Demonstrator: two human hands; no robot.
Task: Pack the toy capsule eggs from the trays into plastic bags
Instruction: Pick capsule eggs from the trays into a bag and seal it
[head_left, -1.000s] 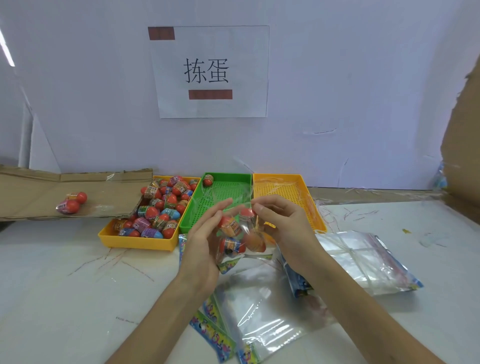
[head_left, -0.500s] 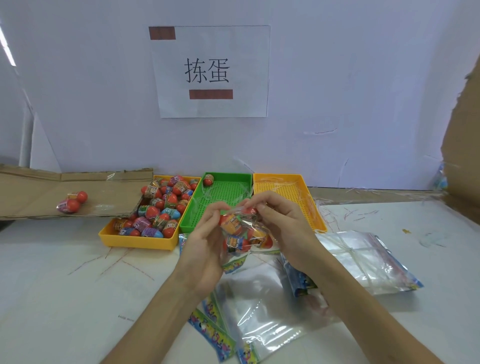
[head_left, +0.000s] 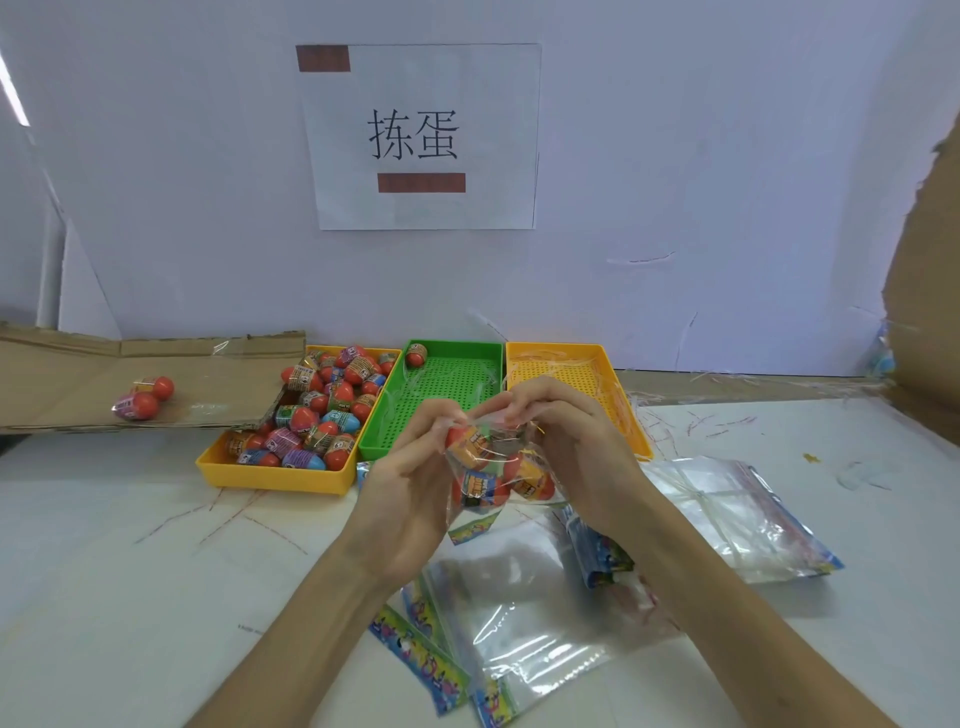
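Left hand (head_left: 410, 483) and right hand (head_left: 576, 441) pinch the mouth of a clear plastic bag (head_left: 493, 470) of orange capsule eggs above the white worktop (head_left: 130, 571). Beyond them the hands partly hide the green perforated tray (head_left: 447, 384). A yellow tray (head_left: 270, 475) full of eggs sits far left, and flat empty bags (head_left: 524, 613) lie near.

white wall (head_left: 701, 130) fills the upper half of the frame, flat and matt. paper sign (head_left: 421, 208) stuck at upper centre, two printed characters; one brown tape strip (head_left: 322, 58) at its top left corner, another below the characters. short torn line (head_left: 644, 258) on the wall right of centre. bright streak (head_left: 13, 93) at the far upper left edge, perhaps a lamp or a gap of daylight; too blown out to tell. angled white panel (head_left: 85, 296) at the left. white tabletop (head_left: 104, 571) across the lower frame, marked with faint red lines. flattened cardboard (head_left: 57, 374) lies at middle left along the wall foot. ragged cardboard panel (head_left: 930, 312) stands at the right edge.
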